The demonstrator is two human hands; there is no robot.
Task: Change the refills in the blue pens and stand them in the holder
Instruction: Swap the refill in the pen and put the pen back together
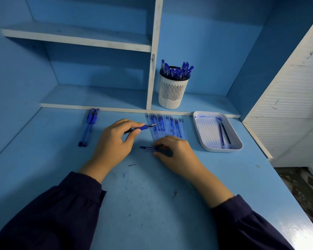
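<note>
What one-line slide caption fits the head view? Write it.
Left hand holds an uncapped blue pen while right hand grips a pen part beside the refills; holder already stocked.

blue desk, pens, refills, tray

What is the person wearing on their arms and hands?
Both arms are in long, dark navy sleeves of loose fabric, gathered into cuffs short of the wrists. The left hand and right hand are bare: no gloves, rings, watch or bracelets show. Dark ink smudges mark the right hand's fingertips.
</note>
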